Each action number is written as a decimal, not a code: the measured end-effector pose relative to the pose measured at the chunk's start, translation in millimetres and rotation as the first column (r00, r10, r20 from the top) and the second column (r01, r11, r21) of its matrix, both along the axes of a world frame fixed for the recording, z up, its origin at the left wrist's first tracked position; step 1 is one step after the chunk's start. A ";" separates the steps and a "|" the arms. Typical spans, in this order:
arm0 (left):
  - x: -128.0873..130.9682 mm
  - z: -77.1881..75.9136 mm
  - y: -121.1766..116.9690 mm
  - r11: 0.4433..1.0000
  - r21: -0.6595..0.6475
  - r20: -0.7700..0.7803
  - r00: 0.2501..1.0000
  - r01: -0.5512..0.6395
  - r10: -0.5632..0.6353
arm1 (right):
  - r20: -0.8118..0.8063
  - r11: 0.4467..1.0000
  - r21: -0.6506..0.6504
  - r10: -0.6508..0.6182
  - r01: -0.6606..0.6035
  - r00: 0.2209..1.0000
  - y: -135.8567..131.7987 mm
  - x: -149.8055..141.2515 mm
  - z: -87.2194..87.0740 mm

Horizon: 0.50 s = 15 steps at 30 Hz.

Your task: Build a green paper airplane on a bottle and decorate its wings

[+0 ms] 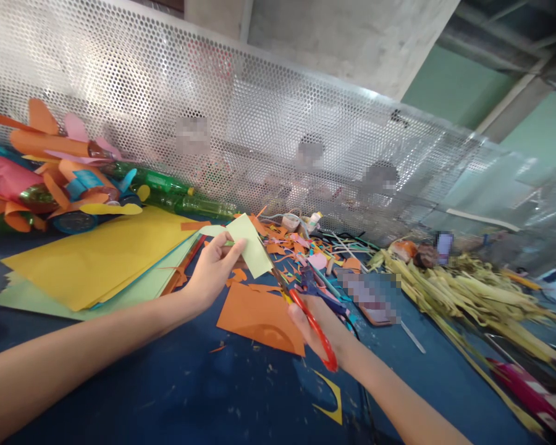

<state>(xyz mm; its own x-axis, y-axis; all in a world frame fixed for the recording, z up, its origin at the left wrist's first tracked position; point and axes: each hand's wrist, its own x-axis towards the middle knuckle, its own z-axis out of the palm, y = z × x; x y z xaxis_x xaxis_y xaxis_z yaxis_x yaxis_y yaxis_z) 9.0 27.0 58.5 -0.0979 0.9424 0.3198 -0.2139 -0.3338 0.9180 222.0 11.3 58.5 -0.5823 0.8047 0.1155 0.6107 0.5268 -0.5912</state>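
Your left hand (217, 269) pinches the green paper (254, 252), thumb on top. Your right hand (328, 316) is closed around the red handles of the scissors (325, 352). The two hands are apart from each other. The green paper is up over the desk (189, 383), in front of you, just past the orange sheet (254, 318).

You seem to pinch its left side to make it firm, with your fingers clear of the blades by its right edge. I can't tell if they bite in.

Its long way slants from far left to near right. The blades point away and a bit left, nearly alongside it.
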 end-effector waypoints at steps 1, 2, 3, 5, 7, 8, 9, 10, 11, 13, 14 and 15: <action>-0.2 -0.6 0.6 1.000 0.004 0.013 1.000 0.009 -0.009 | 0.002 1.000 0.013 -0.001 0.001 1.000 0.2 -0.2 0.3; -0.5 -1.1 1.3 1.000 0.005 0.026 1.000 0.015 -0.015 | 0.005 1.000 0.027 -0.005 0.005 1.000 0.2 -0.4 0.7; -0.8 -1.4 1.8 1.000 0.002 0.034 0.999 0.020 -0.020 | 0.007 0.999 0.041 -0.011 0.010 1.000 0.3 -0.7 1.0; -1.3 -1.4 2.3 1.000 -0.013 0.035 0.999 0.018 -0.018 | 0.011 0.997 0.070 -0.019 0.018 1.000 0.8 -1.0 0.8; -1.5 -0.5 1.8 1.000 -0.018 0.025 1.000 0.019 -0.018 | 0.013 0.996 0.091 -0.022 0.020 1.000 1.7 -0.7 -0.9; -1.5 0.1 1.2 1.000 -0.015 0.021 1.000 0.021 -0.021 | 0.013 0.995 0.098 -0.022 0.020 1.000 2.3 -0.4 -2.2; -1.4 0.9 0.5 1.000 -0.012 0.017 1.000 0.023 -0.023 | 0.011 0.994 0.104 -0.021 0.020 1.000 2.9 0.1 -3.6; -1.2 1.7 -0.3 1.000 -0.010 0.013 1.000 0.024 -0.024 | 0.009 0.994 0.109 -0.019 0.018 1.000 3.4 0.7 -5.0; -1.0 2.4 -0.9 1.000 -0.013 0.006 1.000 0.020 -0.020 | 0.005 0.993 0.114 -0.018 0.017 1.000 3.8 1.2 -6.2; -0.8 3.4 -1.7 1.000 -0.026 -0.009 1.000 0.000 0.000 | -0.002 0.992 0.122 -0.017 0.017 1.000 4.3 1.9 -7.6; -0.7 3.7 -1.8 0.999 -0.032 -0.015 1.000 -0.008 0.008 | -0.004 0.992 0.124 -0.018 0.018 1.000 4.5 2.0 -7.7; -0.8 3.8 -1.6 0.999 -0.037 -0.017 1.000 -0.012 0.012 | -0.004 0.992 0.122 -0.019 0.019 1.000 4.6 1.9 -7.5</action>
